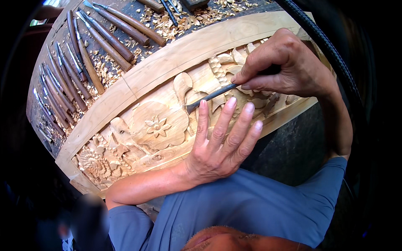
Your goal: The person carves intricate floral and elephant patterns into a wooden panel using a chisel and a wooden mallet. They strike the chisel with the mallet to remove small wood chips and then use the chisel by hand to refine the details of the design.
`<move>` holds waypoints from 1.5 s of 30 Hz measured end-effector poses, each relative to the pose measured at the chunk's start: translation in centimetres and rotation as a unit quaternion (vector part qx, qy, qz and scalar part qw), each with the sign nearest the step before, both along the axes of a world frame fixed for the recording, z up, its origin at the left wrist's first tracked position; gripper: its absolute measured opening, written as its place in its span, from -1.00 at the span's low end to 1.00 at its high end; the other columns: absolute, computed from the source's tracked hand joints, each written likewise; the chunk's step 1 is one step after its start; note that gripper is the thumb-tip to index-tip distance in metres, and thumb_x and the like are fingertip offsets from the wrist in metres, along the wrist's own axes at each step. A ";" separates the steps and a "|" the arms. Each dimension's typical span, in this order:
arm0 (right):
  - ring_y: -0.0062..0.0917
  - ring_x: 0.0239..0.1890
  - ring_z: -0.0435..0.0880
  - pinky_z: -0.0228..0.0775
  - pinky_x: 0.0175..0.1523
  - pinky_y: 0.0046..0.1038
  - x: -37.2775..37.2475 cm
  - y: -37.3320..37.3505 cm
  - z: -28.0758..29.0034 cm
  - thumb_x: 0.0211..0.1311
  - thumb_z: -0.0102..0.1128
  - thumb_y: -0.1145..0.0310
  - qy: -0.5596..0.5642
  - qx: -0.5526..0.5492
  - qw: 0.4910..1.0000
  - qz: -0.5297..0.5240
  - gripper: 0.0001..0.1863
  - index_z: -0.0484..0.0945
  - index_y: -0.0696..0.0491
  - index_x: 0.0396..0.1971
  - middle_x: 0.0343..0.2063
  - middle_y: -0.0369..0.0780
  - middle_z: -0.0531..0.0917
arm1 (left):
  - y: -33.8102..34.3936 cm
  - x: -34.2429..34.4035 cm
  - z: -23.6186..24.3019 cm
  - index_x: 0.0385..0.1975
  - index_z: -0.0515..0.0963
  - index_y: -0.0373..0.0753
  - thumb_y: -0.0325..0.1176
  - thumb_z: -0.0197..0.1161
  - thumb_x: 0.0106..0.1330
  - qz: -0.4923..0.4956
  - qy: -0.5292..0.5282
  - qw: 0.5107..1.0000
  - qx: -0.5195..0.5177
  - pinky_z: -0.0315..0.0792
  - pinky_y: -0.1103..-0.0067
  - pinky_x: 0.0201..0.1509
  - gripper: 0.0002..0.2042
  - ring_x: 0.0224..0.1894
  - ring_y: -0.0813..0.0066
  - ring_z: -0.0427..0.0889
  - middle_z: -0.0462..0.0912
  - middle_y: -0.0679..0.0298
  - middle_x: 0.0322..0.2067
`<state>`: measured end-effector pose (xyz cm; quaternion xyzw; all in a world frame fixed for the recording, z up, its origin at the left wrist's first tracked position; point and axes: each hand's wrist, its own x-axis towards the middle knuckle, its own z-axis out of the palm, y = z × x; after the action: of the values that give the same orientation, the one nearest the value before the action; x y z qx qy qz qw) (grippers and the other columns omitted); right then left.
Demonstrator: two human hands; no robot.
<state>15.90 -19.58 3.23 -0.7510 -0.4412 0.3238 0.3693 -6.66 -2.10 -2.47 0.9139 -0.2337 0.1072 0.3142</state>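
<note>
Hands are apart from each other. The right hand [282, 62] is closed on a dark chisel [217, 94], pinching its upper part between thumb and fingers. The left hand [217, 157] is open, fingers spread over the middle of the carved board [176, 54]; its index fingertip sits just beside the chisel's lower end, and from where I stand I cannot tell whether it touches the steel. That end appears to rest on the carving, right of a small flower [156, 126]. In my judgement the step in hand is trimming around the raised shapes; the next move would call for light, guided pressure, left fingertips clear of the cutting edge. A round flower [94, 162] is carved near the board's left end; the border along its far edge is plain. The board lies across the worktop [58, 31]. Beyond that far edge, wooden-handled chisels [112, 51] lie along the worktop's left edge, among loose shavings [201, 21]
</note>
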 end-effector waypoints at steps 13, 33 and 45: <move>-0.50 -0.33 0.90 0.74 -0.14 -0.46 -1.0 -1.2 1.4 0.20 0.66 0.45 -0.025 0.011 1.000 0.013 -0.83 0.90 0.10 -0.21 -0.36 -0.20 0.90 | 0.6 -0.2 0.5 0.45 0.48 -0.24 -0.29 0.22 0.61 -0.030 -0.036 0.999 0.026 0.47 -0.18 0.53 -0.54 0.50 -0.08 0.57 0.57 -0.05 0.45; -0.42 -0.38 0.87 0.69 -0.20 -0.45 -0.7 0.0 0.0 0.20 0.66 0.45 -0.026 0.044 0.999 -0.015 -0.84 0.88 0.16 -0.25 -0.40 -0.15 0.88 | 0.6 0.3 0.3 0.41 0.51 -0.23 -0.30 0.24 0.59 -0.014 0.006 1.000 -0.004 0.39 -0.40 0.49 -0.56 0.51 -0.12 0.54 0.56 -0.02 0.44; -0.44 -0.61 0.75 0.45 -0.50 -0.39 -1.8 -1.5 3.1 0.07 0.68 0.53 -0.138 0.054 0.989 0.010 -0.76 0.89 0.15 -0.21 -0.63 -0.20 0.72 | 0.6 -0.5 0.3 0.40 0.52 -0.22 -0.28 0.20 0.62 -0.034 -0.049 0.998 0.020 0.42 -0.17 0.58 -0.58 0.50 -0.07 0.57 0.58 0.00 0.45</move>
<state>14.07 -21.06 6.31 -0.7632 -0.5122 0.1959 0.3418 -7.17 -1.52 -2.17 0.9052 -0.2819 0.1368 0.2872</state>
